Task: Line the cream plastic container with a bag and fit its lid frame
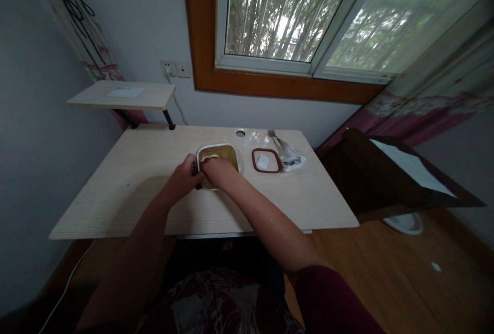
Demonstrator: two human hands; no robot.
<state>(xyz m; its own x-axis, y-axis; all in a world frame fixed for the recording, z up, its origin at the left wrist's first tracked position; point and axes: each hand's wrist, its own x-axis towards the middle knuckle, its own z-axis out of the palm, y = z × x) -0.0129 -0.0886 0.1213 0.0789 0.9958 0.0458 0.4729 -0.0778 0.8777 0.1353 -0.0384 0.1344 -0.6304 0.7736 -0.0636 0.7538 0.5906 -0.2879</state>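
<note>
A squarish container with a white rim and a yellowish-brown inside stands on the table. My left hand is closed on its left wall, thumb toward the rim. Over the container, my right hand reaches down into it with fingers curled. Whatever those fingers hold, if anything, is hidden. To the right lies a lid with a reddish-brown edge and a see-through middle, a small white piece showing within it. Beside the lid rests a crumpled clear plastic bag.
The pale wooden table has a round cable hole near its back edge. A raised shelf with a paper on it stands at the back left. On the right is a dark piece of furniture with a white sheet.
</note>
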